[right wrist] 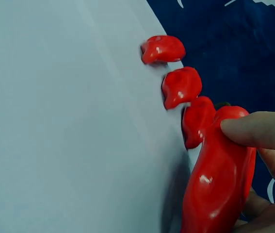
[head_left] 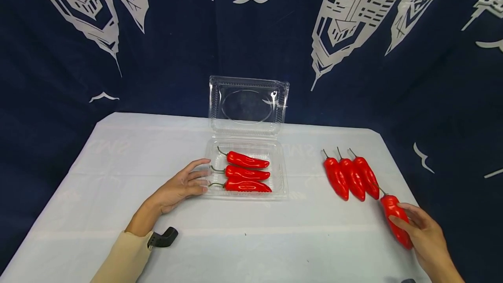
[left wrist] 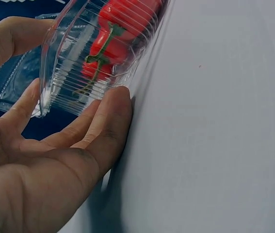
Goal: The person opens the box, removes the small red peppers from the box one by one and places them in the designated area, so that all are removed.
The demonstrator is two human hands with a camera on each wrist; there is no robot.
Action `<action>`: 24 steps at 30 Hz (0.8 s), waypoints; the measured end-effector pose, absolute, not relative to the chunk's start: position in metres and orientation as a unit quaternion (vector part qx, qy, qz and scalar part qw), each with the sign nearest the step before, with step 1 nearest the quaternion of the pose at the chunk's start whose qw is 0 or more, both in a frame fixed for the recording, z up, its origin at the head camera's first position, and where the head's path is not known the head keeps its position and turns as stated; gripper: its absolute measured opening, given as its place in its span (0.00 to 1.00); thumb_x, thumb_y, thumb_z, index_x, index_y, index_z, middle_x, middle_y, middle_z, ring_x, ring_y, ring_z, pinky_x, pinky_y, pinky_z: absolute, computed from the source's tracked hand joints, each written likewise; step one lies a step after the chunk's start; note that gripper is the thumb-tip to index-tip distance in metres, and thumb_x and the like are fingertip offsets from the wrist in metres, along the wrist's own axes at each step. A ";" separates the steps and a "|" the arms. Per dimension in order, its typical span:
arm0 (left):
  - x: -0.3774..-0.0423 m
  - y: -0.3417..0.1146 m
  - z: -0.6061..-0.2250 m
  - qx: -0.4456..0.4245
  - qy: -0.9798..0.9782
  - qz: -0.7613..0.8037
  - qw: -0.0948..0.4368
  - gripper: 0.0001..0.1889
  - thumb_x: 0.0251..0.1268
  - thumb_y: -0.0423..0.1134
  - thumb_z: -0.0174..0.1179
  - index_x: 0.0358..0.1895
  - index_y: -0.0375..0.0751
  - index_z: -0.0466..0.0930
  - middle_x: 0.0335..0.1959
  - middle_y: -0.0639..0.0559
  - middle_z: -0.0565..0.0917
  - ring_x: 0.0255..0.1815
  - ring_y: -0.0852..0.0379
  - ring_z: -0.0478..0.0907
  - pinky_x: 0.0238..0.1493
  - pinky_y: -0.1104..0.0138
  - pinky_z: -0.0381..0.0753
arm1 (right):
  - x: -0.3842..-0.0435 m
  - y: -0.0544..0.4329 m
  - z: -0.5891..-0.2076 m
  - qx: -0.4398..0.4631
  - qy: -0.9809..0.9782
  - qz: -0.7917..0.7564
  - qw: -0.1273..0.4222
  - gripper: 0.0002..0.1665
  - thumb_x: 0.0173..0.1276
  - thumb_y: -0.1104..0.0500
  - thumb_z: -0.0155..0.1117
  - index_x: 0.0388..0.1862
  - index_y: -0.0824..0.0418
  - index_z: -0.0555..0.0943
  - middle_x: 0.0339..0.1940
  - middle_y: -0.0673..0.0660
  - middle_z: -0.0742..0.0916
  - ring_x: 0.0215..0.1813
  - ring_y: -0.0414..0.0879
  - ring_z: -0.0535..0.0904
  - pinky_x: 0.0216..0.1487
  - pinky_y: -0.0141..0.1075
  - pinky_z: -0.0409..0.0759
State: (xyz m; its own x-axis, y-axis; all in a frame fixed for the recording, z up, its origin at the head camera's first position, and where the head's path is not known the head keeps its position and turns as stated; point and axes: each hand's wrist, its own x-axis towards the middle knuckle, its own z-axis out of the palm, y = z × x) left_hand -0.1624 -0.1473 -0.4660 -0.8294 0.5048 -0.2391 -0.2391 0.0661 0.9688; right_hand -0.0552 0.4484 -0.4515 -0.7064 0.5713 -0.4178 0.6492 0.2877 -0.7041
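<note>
My right hand point(head_left: 426, 232) pinches a red chili pepper point(head_left: 394, 217) between thumb and fingers near the table's right edge. In the right wrist view the thumb point(right wrist: 256, 130) lies across the upper part of this pepper point(right wrist: 215, 179). Beside it, several more red peppers point(head_left: 353, 178) lie side by side on the table. My left hand point(head_left: 182, 189) is at the left side of a clear plastic clamshell box point(head_left: 280, 174), its fingertips against the ribbed wall in the left wrist view. Inside the box lie three red peppers point(head_left: 246, 173), stems pointing left.
The clear lid point(head_left: 247, 106) stands raised at the back of the box. A white cloth point(head_left: 251, 239) covers the table. Behind hangs a dark blue curtain point(head_left: 177, 56) with white building prints. A black band point(head_left: 163, 237) is on the left wrist.
</note>
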 end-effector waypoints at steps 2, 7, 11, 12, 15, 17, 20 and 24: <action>-0.163 -0.147 -0.466 0.098 0.677 0.676 0.276 0.43 0.65 0.30 0.63 0.80 0.50 0.51 0.76 0.33 0.59 0.69 0.39 0.66 0.58 0.64 0.78 | -0.054 0.453 -0.456 0.387 0.797 -0.460 0.049 0.35 0.69 0.51 0.69 0.72 0.38 0.66 0.81 0.64 0.59 0.72 0.60 0.60 0.63 0.47 0.78; -0.164 -0.148 -0.467 0.100 0.675 0.677 0.277 0.43 0.65 0.31 0.64 0.80 0.50 0.51 0.76 0.33 0.58 0.70 0.37 0.66 0.58 0.64 0.78 | -0.052 0.459 -0.464 0.384 0.792 -0.468 0.082 0.39 0.66 0.47 0.71 0.73 0.44 0.66 0.80 0.68 0.59 0.68 0.61 0.62 0.31 0.26 0.76; -0.164 -0.148 -0.467 0.102 0.676 0.676 0.274 0.44 0.64 0.32 0.65 0.80 0.50 0.51 0.76 0.33 0.58 0.70 0.37 0.65 0.58 0.65 0.78 | -0.054 0.461 -0.467 0.380 0.793 -0.469 0.088 0.41 0.66 0.46 0.71 0.75 0.46 0.65 0.80 0.68 0.59 0.70 0.63 0.60 0.32 0.26 0.75; -0.164 -0.148 -0.467 0.102 0.677 0.676 0.274 0.44 0.64 0.32 0.65 0.80 0.50 0.51 0.76 0.33 0.59 0.71 0.36 0.65 0.58 0.65 0.78 | -0.054 0.461 -0.468 0.383 0.793 -0.466 0.088 0.41 0.66 0.47 0.71 0.75 0.46 0.65 0.80 0.67 0.59 0.70 0.62 0.61 0.32 0.25 0.75; -0.164 -0.148 -0.468 0.103 0.679 0.674 0.273 0.44 0.64 0.33 0.66 0.80 0.51 0.51 0.76 0.34 0.59 0.71 0.36 0.65 0.59 0.64 0.78 | -0.054 0.462 -0.471 0.386 0.795 -0.460 0.086 0.42 0.67 0.48 0.71 0.76 0.47 0.64 0.81 0.66 0.60 0.70 0.60 0.62 0.35 0.26 0.74; -0.164 -0.147 -0.468 0.103 0.679 0.673 0.274 0.44 0.64 0.34 0.66 0.80 0.51 0.51 0.76 0.34 0.59 0.71 0.37 0.65 0.59 0.64 0.77 | -0.054 0.461 -0.474 0.388 0.795 -0.458 0.085 0.42 0.67 0.49 0.71 0.77 0.49 0.64 0.81 0.66 0.59 0.69 0.60 0.62 0.39 0.29 0.75; -0.164 -0.148 -0.469 0.103 0.679 0.673 0.274 0.44 0.64 0.33 0.66 0.80 0.50 0.51 0.76 0.34 0.59 0.70 0.37 0.66 0.59 0.65 0.78 | -0.053 0.459 -0.476 0.387 0.798 -0.456 0.079 0.43 0.66 0.50 0.71 0.77 0.51 0.65 0.80 0.67 0.59 0.70 0.62 0.61 0.48 0.38 0.77; -0.164 -0.148 -0.468 0.104 0.678 0.673 0.276 0.44 0.64 0.33 0.66 0.80 0.50 0.50 0.76 0.34 0.59 0.69 0.37 0.66 0.58 0.66 0.78 | -0.053 0.457 -0.477 0.384 0.797 -0.461 0.069 0.41 0.65 0.52 0.72 0.76 0.48 0.67 0.81 0.67 0.57 0.74 0.64 0.57 0.62 0.58 0.74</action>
